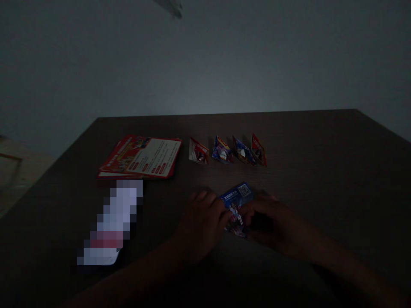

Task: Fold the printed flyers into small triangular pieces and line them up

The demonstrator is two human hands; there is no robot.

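A blue printed sheet (236,200) with a white QR code at its upper right corner lies in front of me, and its lower half looks folded or crumpled. My left hand (202,222) is closed on its left edge, thumb against the lower part. From the other side my right hand (272,220) pinches the lower right part with thumb and fingers. Dim light hides the exact folds. Beyond the hands stand several small folded printed papers in a row, among them a red one (199,155) at the left and a blue one (243,152).
A stack of red and white printed leaflets (154,156) lies at the back left of the dark wooden table (305,145). Nearer me is a lit, pixelated phone-like object (112,222). A pale wall (224,64) rises behind the table's far edge.
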